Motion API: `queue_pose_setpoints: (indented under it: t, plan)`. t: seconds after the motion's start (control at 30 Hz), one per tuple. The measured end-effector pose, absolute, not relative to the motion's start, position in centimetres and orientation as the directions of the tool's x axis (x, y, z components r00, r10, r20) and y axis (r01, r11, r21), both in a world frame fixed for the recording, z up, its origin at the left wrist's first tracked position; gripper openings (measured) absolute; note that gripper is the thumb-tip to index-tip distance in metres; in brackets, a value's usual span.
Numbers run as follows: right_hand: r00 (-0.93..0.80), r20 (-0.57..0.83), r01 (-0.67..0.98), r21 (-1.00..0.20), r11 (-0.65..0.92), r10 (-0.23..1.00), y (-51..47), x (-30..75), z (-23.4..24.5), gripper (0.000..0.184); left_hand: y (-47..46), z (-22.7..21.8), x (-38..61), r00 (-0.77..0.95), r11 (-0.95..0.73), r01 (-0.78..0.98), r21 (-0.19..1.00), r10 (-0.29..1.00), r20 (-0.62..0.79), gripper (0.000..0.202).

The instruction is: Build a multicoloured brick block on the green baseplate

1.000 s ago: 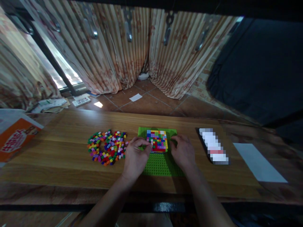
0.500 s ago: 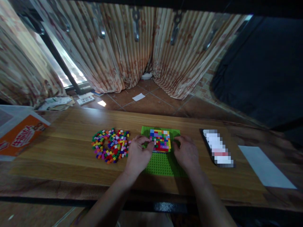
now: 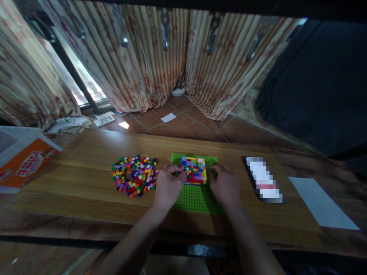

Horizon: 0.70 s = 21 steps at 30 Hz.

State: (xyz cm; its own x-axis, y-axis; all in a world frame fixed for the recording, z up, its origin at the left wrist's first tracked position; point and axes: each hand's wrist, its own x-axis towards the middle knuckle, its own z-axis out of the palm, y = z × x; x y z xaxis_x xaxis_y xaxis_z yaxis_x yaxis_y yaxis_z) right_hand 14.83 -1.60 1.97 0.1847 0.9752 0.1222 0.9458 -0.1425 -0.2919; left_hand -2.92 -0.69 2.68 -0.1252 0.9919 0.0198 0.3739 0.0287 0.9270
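Note:
A bright green studded baseplate (image 3: 197, 200) lies on the wooden board, carrying a rectangular patch of small multicoloured toy bricks (image 3: 196, 168). My left hand (image 3: 169, 187) rests over the plate's left side, thumb and forefinger pinched at the left edge of the patch. Whatever sits between those fingertips is too small to make out. On the right side of the plate is my right hand (image 3: 226, 185), its fingers curved and the thumb apart from the forefinger, with nothing seen in it. A heap of loose toy bricks (image 3: 134, 177) spreads left of my left hand.
A phone (image 3: 263, 179) with a blurred screen lies right of my right hand on the wooden board (image 3: 77, 183). Farther right is a white sheet (image 3: 323, 202). An orange and white bag (image 3: 28, 162) covers the left end. Curtains (image 3: 137, 68) hang beyond the board.
My left thumb and forefinger have shifted very slightly at the left edge of the brick patch. My right hand, the bricks and the plate look almost unmoved.

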Motion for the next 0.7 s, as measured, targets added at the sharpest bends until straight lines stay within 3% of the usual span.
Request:
queue_pose_setpoints:
  t: [0.37, 0.7]
  plan:
    - [0.168, 0.114, 0.960, -0.245, -0.136, 0.979, -1.71, 14.67, 2.00, 0.027, -0.71, 2.26, -2.71, -0.144, 0.017, 0.313, 0.950, 0.989, 0.030, 0.011]
    - [0.143, 0.125, 0.970, -0.215, -0.113, 0.982, -1.58, 15.24, 1.14, 0.028, -1.22, 3.12, -3.20, -0.148, -0.018, 0.429, 0.903, 0.985, 0.089, 0.015]
